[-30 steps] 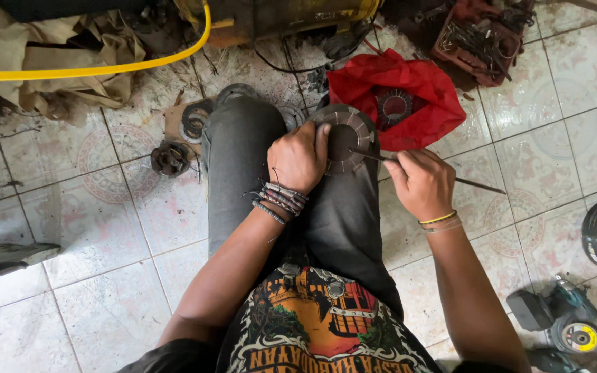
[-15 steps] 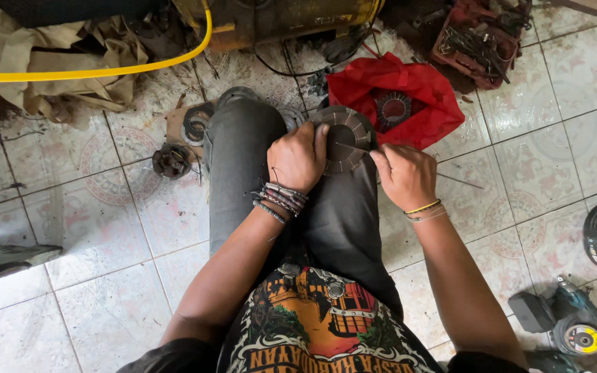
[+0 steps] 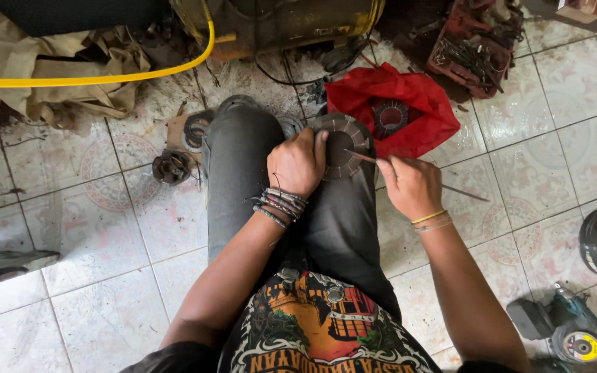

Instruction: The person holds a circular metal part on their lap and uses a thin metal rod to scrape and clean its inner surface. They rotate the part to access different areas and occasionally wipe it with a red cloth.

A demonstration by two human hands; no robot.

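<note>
My left hand (image 3: 298, 162) is closed around the round metal disc (image 3: 343, 144), pressing it against my knee. My right hand (image 3: 411, 185) pinches a thin metal rod (image 3: 450, 188), its tip at the disc's right edge. Half a second ago that hand was tight against the disc; now it has drawn back, so the scraping stroke is repeating. Beyond my right hand lies a red bag (image 3: 419, 110).

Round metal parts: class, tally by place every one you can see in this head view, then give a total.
In the left hand: 1, a slotted disc, worked with the thin rod in the right hand.
On the red cloth: 1 toothed ring.
On the floor by the knee: 2, a ring and a hub.
Total: 4
</note>
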